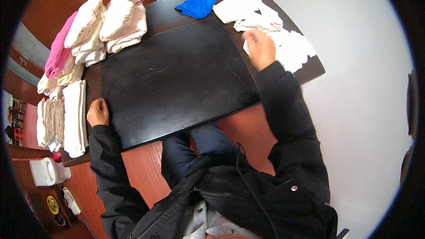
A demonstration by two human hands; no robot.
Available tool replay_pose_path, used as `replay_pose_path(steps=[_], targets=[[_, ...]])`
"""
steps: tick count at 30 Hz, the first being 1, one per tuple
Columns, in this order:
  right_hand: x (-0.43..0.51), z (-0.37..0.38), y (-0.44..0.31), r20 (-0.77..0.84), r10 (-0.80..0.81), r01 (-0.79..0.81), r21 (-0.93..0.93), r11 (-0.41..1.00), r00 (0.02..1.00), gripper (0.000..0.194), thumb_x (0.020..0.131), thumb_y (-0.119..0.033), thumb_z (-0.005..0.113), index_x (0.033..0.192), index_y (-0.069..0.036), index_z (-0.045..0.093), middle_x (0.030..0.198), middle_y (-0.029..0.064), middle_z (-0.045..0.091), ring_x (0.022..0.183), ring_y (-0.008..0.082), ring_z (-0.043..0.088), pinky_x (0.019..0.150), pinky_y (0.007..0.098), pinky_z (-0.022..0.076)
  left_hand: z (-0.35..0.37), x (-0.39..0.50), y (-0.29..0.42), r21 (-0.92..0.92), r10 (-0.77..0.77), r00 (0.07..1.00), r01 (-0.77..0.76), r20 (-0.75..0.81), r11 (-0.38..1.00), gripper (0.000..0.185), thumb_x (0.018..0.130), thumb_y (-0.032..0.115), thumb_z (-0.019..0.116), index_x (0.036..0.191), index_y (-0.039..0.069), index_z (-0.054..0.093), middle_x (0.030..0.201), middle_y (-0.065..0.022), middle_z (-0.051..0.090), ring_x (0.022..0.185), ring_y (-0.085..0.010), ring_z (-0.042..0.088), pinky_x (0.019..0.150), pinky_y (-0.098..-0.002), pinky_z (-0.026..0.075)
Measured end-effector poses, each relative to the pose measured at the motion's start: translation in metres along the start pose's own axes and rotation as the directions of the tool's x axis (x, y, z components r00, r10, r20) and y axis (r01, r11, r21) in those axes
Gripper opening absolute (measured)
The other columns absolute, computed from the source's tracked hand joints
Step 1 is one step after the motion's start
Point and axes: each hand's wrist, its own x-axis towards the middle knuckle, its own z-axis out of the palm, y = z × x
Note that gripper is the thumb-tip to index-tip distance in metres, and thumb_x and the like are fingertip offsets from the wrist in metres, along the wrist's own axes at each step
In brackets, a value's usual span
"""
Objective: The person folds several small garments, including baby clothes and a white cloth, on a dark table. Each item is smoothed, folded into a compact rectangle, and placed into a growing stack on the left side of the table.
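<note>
My left hand [98, 112] rests on the left of the dark table [179, 76], fingers curled in and nothing seen in them. Right beside it lies a long folded white cloth [74, 119]. Over on the right, my right hand [262, 50] is at the near side of a loose heap of white cloth items [292, 49]. It is blurred, and whether its fingers grip any fabric cannot be made out. A crumpled blue cloth [196, 6] lies at the far edge, next to a white garment [237, 6] that joins the heap.
Folded pale fabrics stand in stacks [124, 20] at the far left, with a pink folded cloth [61, 44] among them. More folded cloths [50, 122] line the left edge. A white wall [358, 106] borders the right side. A white appliance [49, 171] stands below left.
</note>
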Motion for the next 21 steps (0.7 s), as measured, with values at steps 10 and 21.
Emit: replay_pose_path(steps=[10,21], targets=[[0.079,-0.051,0.163,-0.088,0.17,-0.186,-0.633,0.751,0.982,0.024,0.095,-0.012,0.069,0.118,-0.01,0.076,0.118,0.017,0.071,0.108,0.033,0.071,0.094,0.0438,0.0573,0.001,-0.005,0.001,0.009,-0.009,1.0,0.009,-0.008,1.0,0.011,0.095,0.016,0.07,0.096,0.006,0.073,0.089,-0.012,0.072,0.08,-0.0313,0.072,0.073,-0.0395,0.057],[0.134,-0.048,0.175,-0.02,0.112,-0.104,-0.555,0.825,0.994,0.021,0.1,-0.02,0.057,0.107,-0.007,0.072,0.106,0.0172,0.071,0.106,0.0363,0.067,0.093,0.0448,0.0525,0.002,-0.007,0.002,0.018,-0.029,0.999,0.029,-0.021,0.999,0.012,0.095,0.018,0.069,0.095,0.007,0.073,0.092,-0.0128,0.073,0.083,-0.0338,0.072,0.075,-0.0416,0.056]])
